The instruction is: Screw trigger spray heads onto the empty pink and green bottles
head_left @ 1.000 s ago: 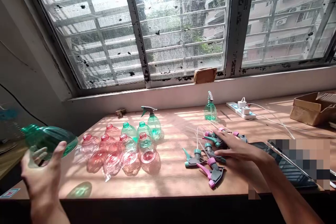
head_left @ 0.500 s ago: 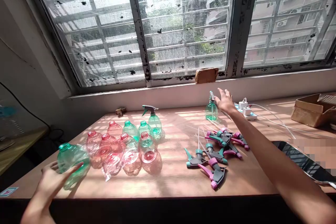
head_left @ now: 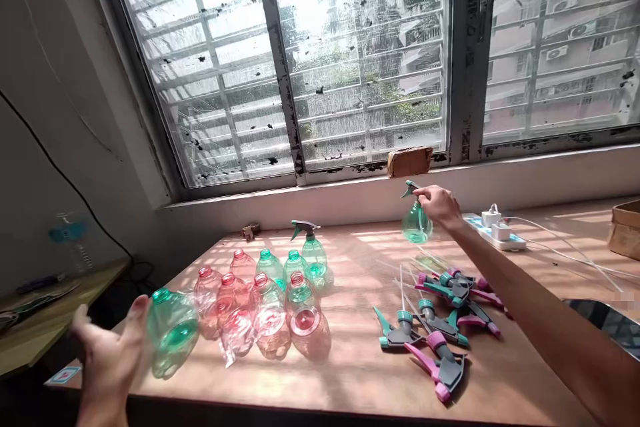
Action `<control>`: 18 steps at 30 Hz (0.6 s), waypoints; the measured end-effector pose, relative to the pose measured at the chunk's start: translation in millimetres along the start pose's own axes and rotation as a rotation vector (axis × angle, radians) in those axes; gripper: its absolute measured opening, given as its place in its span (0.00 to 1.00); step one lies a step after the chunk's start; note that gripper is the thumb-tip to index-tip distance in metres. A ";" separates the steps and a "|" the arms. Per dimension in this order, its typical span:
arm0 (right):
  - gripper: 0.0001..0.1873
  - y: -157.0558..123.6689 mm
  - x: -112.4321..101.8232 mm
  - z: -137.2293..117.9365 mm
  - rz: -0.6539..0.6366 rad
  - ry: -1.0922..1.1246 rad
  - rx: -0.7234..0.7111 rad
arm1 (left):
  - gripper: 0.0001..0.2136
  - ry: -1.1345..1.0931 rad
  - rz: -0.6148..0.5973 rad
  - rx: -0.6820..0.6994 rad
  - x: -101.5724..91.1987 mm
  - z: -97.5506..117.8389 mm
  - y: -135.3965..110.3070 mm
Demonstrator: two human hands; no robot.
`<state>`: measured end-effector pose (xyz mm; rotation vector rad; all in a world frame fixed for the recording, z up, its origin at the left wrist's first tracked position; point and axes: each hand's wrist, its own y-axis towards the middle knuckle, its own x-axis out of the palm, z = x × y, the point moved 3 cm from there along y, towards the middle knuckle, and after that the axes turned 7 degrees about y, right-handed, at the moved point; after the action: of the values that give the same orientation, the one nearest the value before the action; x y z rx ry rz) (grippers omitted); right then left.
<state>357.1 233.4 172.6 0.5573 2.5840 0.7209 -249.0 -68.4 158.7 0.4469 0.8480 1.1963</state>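
At the left, my left hand [head_left: 111,350] is open with thumb and fingers apart, just beside a green bottle without a sprayer [head_left: 173,333]. My right hand [head_left: 441,205] reaches to the back of the table, its fingers closed around the head of a green spray bottle [head_left: 416,227], which is upright. Several uncapped bottles stand grouped at left of centre, among them a pink bottle [head_left: 235,300]. Behind them a second green spray bottle [head_left: 313,257] has its sprayer on. Loose trigger sprayers [head_left: 450,370] in grey, pink and green lie in a heap below my right arm.
A white power strip [head_left: 495,233] with plugs and cables lies right of my right hand. A cardboard box [head_left: 625,230] and a dark tablet-like slab [head_left: 603,323] are at the right. A brown block [head_left: 409,162] rests on the window sill. The table's front edge runs along the bottom.
My left hand has let go of the green bottle and moved off to its left. My right hand, open before, has closed on the spray bottle's head. The view has shifted slightly.
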 end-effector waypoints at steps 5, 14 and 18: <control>0.23 -69.6 -33.8 -33.2 0.005 0.384 -0.015 | 0.42 -0.395 0.319 0.484 16.6 113.2 -54.7; 0.22 -195.5 -64.0 -62.6 -0.148 1.096 0.430 | 0.51 -0.692 -0.501 1.106 93.0 241.0 -216.2; 0.18 -201.8 -55.0 -60.7 -0.306 1.068 0.529 | 0.53 -0.742 -0.409 1.066 97.6 236.9 -220.9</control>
<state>321.1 24.4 122.8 -0.1972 3.7664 0.2077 83.4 -21.1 117.8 1.3961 0.7942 0.0585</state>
